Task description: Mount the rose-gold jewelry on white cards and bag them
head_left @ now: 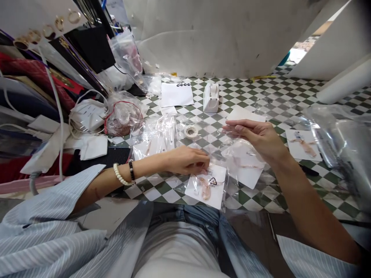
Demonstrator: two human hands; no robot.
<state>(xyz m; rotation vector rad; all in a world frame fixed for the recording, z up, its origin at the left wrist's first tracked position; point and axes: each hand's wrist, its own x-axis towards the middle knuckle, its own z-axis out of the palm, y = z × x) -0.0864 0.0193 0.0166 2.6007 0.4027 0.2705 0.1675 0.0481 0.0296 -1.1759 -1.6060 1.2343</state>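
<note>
My left hand (188, 160) rests on the top edge of a clear bag holding a white card (216, 197) with a pinkish piece of jewelry (205, 189). Its fingers are curled down together, and what lies beneath the fingertips is hidden. Raised to the right, my right hand (252, 135) has its fingers stretched forward, with the thumb close beside them and nothing visible held. Under and beside it lies another bagged white card (246, 175) with a thin chain. A third card (298, 152) with pinkish jewelry is at the right.
A white tape dispenser (211, 98) stands on the checkered table (234, 92), near a tape roll (191, 131) and a white paper (176, 95). Clear bags (160, 131) lie at left, larger plastic (348, 143) at right. Cables and cluttered shelves fill the left side.
</note>
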